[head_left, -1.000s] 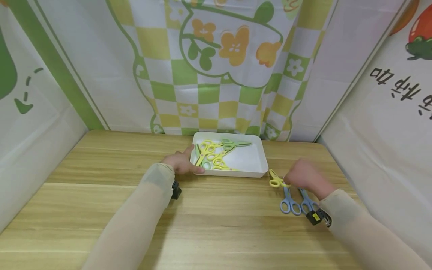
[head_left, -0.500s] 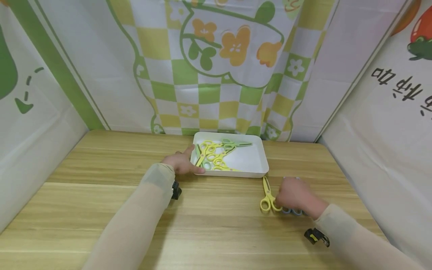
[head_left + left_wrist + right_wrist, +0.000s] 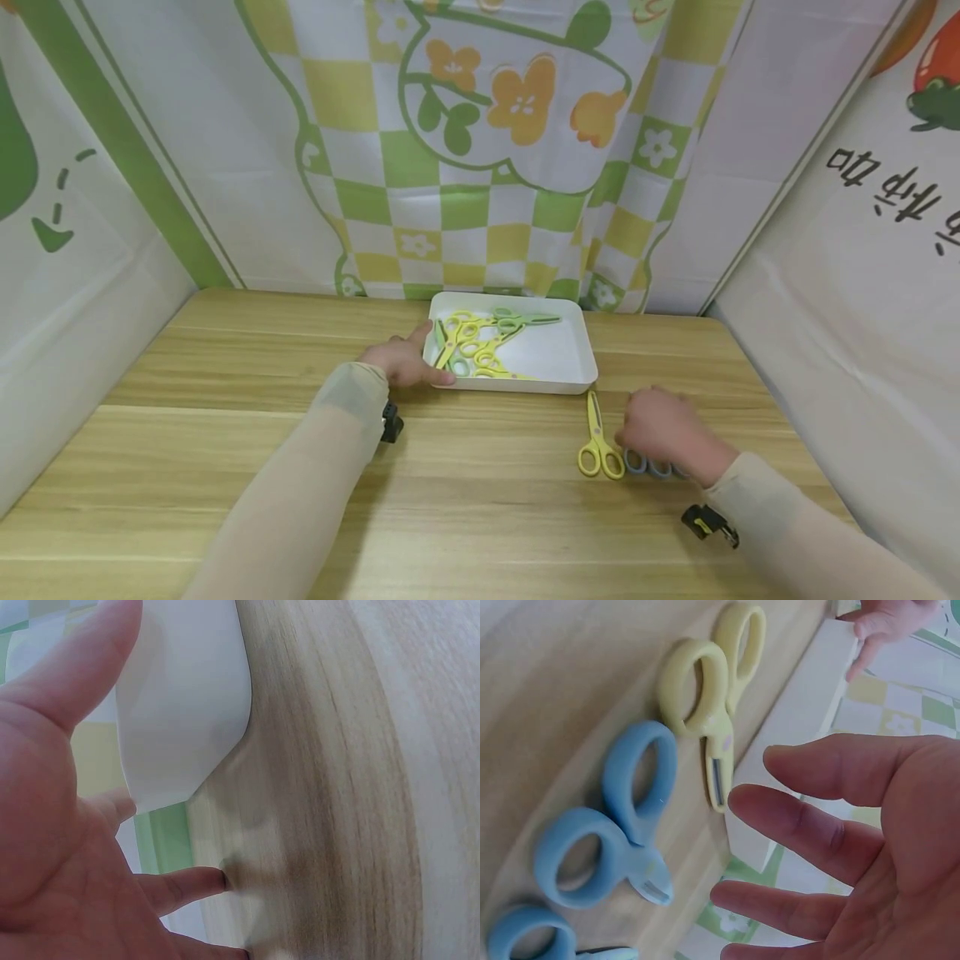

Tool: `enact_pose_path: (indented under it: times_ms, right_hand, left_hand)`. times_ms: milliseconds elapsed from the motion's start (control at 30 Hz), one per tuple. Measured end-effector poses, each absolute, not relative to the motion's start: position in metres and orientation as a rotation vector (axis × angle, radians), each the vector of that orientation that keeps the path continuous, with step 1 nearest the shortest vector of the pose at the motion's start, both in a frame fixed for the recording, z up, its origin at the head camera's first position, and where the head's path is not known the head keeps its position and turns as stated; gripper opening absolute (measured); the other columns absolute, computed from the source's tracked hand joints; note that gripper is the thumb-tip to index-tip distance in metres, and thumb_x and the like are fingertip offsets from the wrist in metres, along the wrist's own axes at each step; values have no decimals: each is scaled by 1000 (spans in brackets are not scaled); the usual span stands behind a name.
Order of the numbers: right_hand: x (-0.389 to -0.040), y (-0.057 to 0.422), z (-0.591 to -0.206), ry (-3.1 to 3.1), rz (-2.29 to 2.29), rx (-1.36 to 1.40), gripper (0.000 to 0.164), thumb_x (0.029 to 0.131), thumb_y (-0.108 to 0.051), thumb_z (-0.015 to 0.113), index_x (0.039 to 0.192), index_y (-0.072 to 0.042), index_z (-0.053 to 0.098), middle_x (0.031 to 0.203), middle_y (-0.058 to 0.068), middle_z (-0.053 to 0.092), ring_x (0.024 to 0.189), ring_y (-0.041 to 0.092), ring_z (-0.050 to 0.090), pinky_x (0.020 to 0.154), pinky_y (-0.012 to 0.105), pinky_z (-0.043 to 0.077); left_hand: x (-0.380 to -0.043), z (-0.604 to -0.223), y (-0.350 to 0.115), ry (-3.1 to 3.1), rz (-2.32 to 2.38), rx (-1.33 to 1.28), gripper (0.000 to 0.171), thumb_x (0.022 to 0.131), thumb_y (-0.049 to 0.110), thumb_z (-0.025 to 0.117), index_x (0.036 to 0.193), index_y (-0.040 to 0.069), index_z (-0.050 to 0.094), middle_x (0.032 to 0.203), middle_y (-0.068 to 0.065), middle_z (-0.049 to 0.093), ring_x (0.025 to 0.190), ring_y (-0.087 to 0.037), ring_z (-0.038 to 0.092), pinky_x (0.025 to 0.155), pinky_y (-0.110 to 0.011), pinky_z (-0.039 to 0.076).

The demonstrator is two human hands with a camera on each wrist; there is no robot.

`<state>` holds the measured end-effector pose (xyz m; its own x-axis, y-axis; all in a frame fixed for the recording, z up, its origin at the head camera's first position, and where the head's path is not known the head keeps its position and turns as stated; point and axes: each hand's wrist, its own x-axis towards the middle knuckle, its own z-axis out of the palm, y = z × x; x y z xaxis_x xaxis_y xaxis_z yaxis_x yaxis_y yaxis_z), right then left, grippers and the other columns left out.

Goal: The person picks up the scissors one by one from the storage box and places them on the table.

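Lying toward the right edge of the table point(image 3: 480, 517), blue scissors point(image 3: 636, 838) look best taken by their handles; the right grip point(image 3: 669, 429) is above them, fingers apart, empty. Beyond, the left grip point(image 3: 403, 361), spread, touches the tray point(image 3: 555, 350) near the far edge.

Left arm point(image 3: 292, 483) stretched forward, left hand point(image 3: 405, 362) splayed, thumb point(image 3: 86, 664) apart; right arm point(image 3: 817, 525) extended, right hand point(image 3: 671, 429) with fingers point(image 3: 802, 829) loosely straight.

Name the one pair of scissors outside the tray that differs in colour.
The yellow pair lying outside, tip near the tray; both blue pairs lie further right, partly hidden by the right hand.
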<state>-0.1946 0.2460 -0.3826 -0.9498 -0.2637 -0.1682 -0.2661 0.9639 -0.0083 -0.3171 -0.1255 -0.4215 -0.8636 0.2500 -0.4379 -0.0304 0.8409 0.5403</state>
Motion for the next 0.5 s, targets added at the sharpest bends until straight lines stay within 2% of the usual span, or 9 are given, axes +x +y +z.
enact_pose_path:
  times_ms: [133, 233, 300, 400, 500]
  right_hand:
    - [-198, 247, -378, 2943, -16, -393, 25, 78, -21, 64, 56, -18, 53, 77, -3, 60, 72, 20, 54, 83, 76, 38]
    - [-201, 247, -374, 2950, -39, -390, 27, 79, -21, 64, 55, -17, 51, 79, -2, 59, 67, 19, 52, 72, 64, 46]
    - [-204, 245, -372, 2961, -76, -374, 29, 79, -21, 63, 53, -17, 50, 74, -2, 57, 62, 19, 50, 62, 52, 47]
    - [-211, 240, -368, 2977, -139, -385, 32, 79, -22, 64, 52, -18, 47, 63, -3, 51, 55, 17, 47, 49, 39, 40]
    - [-222, 232, -364, 2978, -199, -377, 34, 80, -23, 64, 51, -19, 45, 54, -4, 45, 50, 15, 42, 45, 34, 34]
  left_hand:
    - [-319, -422, -126, 2509, 752, 157, 127, 75, 63, 78, 161, 25, -8, 159, -32, 12, 146, -46, 4, 113, -61, 14]
    - [-319, -422, -126, 2502, 762, 153, 128, 75, 63, 79, 161, 25, -8, 159, -32, 12, 147, -46, 4, 113, -61, 14]
    - [-319, -422, -126, 2498, 764, 150, 128, 75, 63, 79, 161, 26, -8, 159, -31, 10, 147, -45, 3, 113, -60, 14]
    - [-318, -422, -127, 2502, 758, 153, 128, 74, 65, 78, 161, 26, -8, 160, -31, 9, 147, -45, 2, 114, -60, 13]
    - [-316, -421, -127, 2510, 750, 158, 127, 75, 66, 77, 161, 26, -8, 160, -30, 9, 147, -44, 2, 114, -60, 12]
